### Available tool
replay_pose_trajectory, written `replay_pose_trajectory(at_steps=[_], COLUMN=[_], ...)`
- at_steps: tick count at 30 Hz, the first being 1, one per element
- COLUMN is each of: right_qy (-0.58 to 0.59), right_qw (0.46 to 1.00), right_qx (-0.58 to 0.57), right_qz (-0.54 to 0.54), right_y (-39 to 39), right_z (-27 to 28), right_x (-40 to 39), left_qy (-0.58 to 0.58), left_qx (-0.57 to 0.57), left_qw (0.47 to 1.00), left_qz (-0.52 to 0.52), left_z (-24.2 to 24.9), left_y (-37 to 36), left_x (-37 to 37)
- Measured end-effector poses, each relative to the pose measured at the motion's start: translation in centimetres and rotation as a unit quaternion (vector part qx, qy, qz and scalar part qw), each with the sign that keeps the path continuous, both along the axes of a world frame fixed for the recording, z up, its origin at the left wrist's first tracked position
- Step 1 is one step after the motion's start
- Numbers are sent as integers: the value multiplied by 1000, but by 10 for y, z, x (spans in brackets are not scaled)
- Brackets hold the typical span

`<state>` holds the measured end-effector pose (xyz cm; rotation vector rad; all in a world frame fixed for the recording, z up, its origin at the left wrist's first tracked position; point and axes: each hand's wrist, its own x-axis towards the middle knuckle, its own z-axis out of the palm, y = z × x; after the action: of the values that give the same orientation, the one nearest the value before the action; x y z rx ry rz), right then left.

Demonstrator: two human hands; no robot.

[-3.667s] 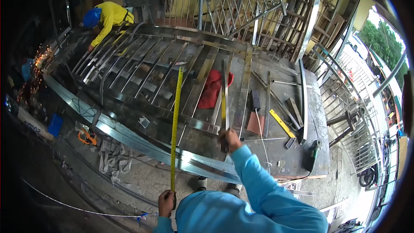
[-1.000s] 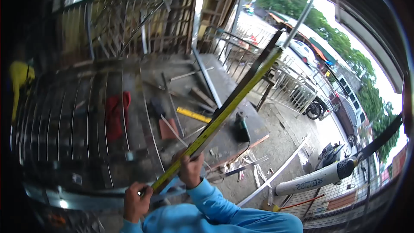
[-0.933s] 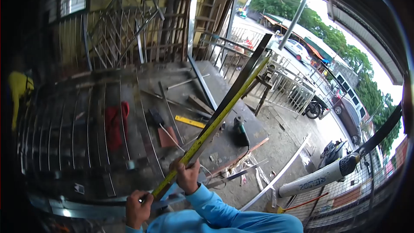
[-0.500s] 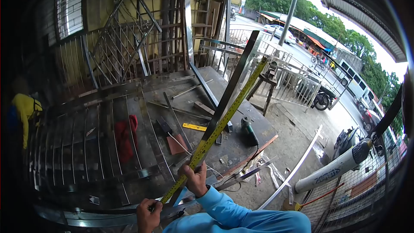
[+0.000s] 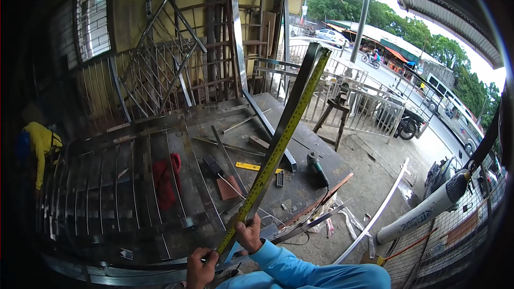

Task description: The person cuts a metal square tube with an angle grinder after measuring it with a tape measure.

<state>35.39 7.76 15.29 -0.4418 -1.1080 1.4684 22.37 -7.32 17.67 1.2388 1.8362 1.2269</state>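
Observation:
A long square metal tube [image 5: 295,92] slants up and away from me, with the yellow blade of a tape measure [image 5: 278,145] stretched along it. My left hand [image 5: 201,267] is closed around the near end of the tape measure; no case can be made out there. Just above it, my right hand [image 5: 249,234] grips the tube near its lower end, its thumb by the blade. Beyond my hands, a yellow level [image 5: 251,167], a green power tool [image 5: 317,168] and loose metal bars lie on the dark worktable [image 5: 334,174].
A barred metal frame [image 5: 112,182] with a red cloth [image 5: 165,184] covers the left side. At far left bends a person in a yellow top [image 5: 45,142]. A gas cylinder [image 5: 420,211] leans at the right near wire mesh. Railings [image 5: 369,112] stand before the street.
The view has shifted, so most of the scene sits lower and farther right. The tape's far end now reaches close to the tube's top. Both hands keep their hold.

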Motion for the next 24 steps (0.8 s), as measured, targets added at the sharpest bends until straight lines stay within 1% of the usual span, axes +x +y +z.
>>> replay_pose_trajectory(at_steps=[4, 5, 7, 9, 11, 13, 16, 19, 20, 21, 22, 23, 24], right_qy=[9, 11, 14, 26, 21, 16, 15, 19, 24, 26, 53, 78, 117], right_qw=[1000, 1000, 1000, 1000, 1000, 999, 999, 999, 999, 999, 998, 996, 991], right_qx=[21, 13, 7, -8, -22, -36, -45, -40, -35, -33, -36, -48, -61], right_qz=[-18, -14, -10, 15, 5, -5, 3, -11, -8, -1, 7, 16, 18], right_y=[0, -2, -2, -2, -1, 0, 2, 1, 0, 0, 3, 5, 4], right_z=[-8, -5, -1, 1, 1, 2, 2, 12, 18, 24, 27, 29, 43], right_x=[-4, -3, -2, 0, 1, 2, 5, 7, 9, 11, 13, 15, 18], left_qy=[-32, -31, -38, -25, -13, 10, 14, -8, -11, -19, -30, -3, 31], left_qx=[9, 9, -37, -33, -30, 9, 27, -1, -3, -32, -65, -26, -10], left_qw=[999, 999, 999, 999, 999, 1000, 1000, 1000, 1000, 999, 997, 1000, 999], left_qz=[13, 13, -7, -7, -8, 11, 0, -26, -24, -8, 14, 5, 3], left_z=[4, 2, -6, -15, -19, -16, -4, 4, 9, 18, 24, 20, 28], left_y=[3, 3, 4, 5, 5, 5, 6, 8, 10, 12, 11, 10, 8], left_x=[12, 11, 10, 9, 10, 14, 16, 15, 15, 15, 16, 14, 13])
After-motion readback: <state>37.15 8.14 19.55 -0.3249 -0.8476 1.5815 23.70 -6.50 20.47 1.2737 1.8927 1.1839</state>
